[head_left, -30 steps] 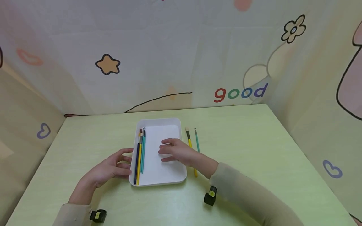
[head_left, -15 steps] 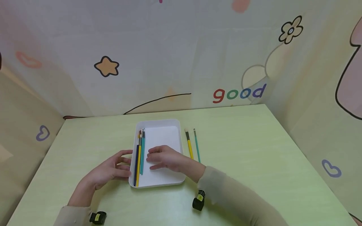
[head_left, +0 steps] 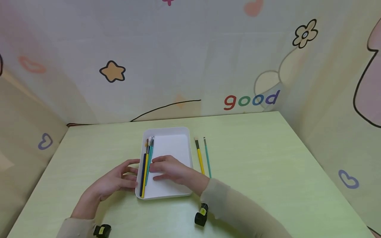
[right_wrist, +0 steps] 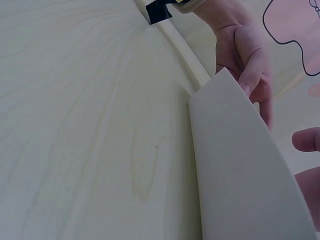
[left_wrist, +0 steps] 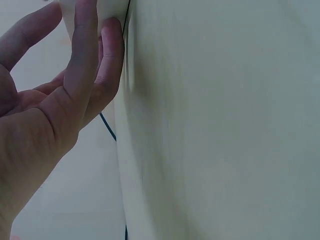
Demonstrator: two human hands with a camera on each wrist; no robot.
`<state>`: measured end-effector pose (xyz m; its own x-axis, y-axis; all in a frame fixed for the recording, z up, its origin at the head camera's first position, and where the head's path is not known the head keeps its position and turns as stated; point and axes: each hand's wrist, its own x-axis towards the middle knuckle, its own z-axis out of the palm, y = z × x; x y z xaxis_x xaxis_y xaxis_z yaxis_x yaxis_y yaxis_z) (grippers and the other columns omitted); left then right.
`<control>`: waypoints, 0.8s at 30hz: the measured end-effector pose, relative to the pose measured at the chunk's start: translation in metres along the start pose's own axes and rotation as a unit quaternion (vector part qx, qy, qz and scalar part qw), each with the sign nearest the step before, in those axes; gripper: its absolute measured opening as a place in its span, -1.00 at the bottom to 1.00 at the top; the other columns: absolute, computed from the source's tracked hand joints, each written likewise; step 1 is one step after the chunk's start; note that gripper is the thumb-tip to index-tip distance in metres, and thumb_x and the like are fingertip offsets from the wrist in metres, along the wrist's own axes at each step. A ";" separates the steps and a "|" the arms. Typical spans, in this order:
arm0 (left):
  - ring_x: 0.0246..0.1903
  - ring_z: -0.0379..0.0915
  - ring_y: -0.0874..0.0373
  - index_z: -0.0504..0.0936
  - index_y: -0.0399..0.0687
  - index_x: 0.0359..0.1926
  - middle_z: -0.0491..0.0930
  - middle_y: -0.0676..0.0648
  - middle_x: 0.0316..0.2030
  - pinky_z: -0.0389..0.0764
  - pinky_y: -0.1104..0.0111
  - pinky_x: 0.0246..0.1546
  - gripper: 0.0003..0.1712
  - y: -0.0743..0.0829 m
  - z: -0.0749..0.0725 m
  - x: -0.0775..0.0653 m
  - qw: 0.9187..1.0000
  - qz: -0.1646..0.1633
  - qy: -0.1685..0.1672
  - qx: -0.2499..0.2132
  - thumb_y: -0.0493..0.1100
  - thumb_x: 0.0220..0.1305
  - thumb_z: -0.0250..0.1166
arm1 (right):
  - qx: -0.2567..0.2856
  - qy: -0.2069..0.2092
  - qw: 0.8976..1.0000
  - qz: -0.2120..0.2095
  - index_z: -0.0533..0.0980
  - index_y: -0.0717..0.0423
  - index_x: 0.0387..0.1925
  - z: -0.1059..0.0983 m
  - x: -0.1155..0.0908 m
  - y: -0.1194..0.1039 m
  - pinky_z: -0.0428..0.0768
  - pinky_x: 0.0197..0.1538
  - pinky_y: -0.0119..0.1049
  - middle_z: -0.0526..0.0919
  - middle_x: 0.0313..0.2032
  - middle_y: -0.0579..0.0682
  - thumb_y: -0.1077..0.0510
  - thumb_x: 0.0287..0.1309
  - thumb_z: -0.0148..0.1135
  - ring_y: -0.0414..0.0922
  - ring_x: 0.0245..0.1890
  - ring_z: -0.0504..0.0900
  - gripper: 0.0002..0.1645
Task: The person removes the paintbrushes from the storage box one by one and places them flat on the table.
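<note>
A white tray (head_left: 172, 145) lies on the table, with several paintbrushes along its left side. Among them are a navy brush (head_left: 143, 172), a yellow brush (head_left: 145, 178) and teal brushes (head_left: 151, 152), which slant slightly. My right hand (head_left: 171, 170) is inside the tray, its fingertips at the teal brushes and its thumb held apart below. Loosely bent fingers of my left hand (head_left: 111, 181) rest against the tray's left wall. In the right wrist view the tray's outer wall (right_wrist: 245, 165) hides the brushes; part of my right hand (right_wrist: 309, 185) shows at the edge.
Right of the tray, a yellow brush (head_left: 200, 158) and a teal brush (head_left: 207, 158) lie on the pale green table (head_left: 253, 165); my right forearm partly covers their lower ends. A printed curtain (head_left: 166, 66) stands behind and at both sides.
My right hand has moved left and slightly down across the tray to the brushes. The teal brushes have tilted, their lower ends shifting left. My left hand stays at the tray's wall.
</note>
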<state>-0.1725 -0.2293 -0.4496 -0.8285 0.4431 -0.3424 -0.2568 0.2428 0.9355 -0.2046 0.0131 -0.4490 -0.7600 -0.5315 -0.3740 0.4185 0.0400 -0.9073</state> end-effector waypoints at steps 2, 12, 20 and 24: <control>0.04 0.53 -0.15 0.04 -0.12 0.58 0.33 -0.38 0.23 0.67 0.08 0.02 -0.04 0.000 0.000 -0.001 1.000 0.002 -0.001 -0.001 -0.33 0.31 0.38 | 0.012 0.003 1.000 -0.001 0.30 0.48 0.36 0.002 0.003 0.001 0.63 0.15 -0.02 0.62 0.08 0.21 0.24 0.39 0.21 0.08 0.14 0.61 -0.37; 0.04 0.54 -0.15 0.03 -0.17 0.58 0.31 -0.41 0.23 0.67 0.06 0.02 -0.04 0.002 -0.001 -0.003 1.000 0.013 -0.008 -0.004 -0.35 0.31 0.36 | 0.010 0.006 1.000 -0.010 0.27 0.44 0.41 0.008 0.012 0.004 0.65 0.12 -0.07 0.62 0.08 0.14 0.25 0.43 0.18 0.05 0.13 0.62 -0.37; 0.02 0.54 -0.14 0.01 -0.18 0.59 0.31 -0.40 0.23 0.68 0.07 0.00 -0.03 0.003 0.000 -0.002 1.000 0.011 -0.009 -0.010 -0.37 0.30 0.36 | -0.005 0.006 1.000 -0.022 0.35 0.41 0.37 0.008 0.018 0.011 0.70 0.02 -0.12 0.64 0.02 0.11 0.36 0.39 0.21 -0.05 -0.01 0.67 -0.43; 0.04 0.52 -0.13 0.01 -0.17 0.59 0.30 -0.39 0.24 0.68 0.07 0.00 -0.03 0.002 0.000 -0.002 1.000 0.011 -0.009 -0.012 -0.37 0.30 0.36 | -0.030 -0.008 0.999 -0.026 0.36 0.41 0.36 0.008 0.019 0.013 0.71 -0.02 -0.14 0.63 -0.04 0.11 0.41 0.36 0.21 -0.07 -0.08 0.66 -0.43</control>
<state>-0.1714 -0.2295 -0.4473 -0.8250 0.4635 -0.3234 -0.2511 0.2121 0.9444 -0.2095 -0.0034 -0.4659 -0.7725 -0.5468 -0.3229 0.3477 0.0613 -0.9356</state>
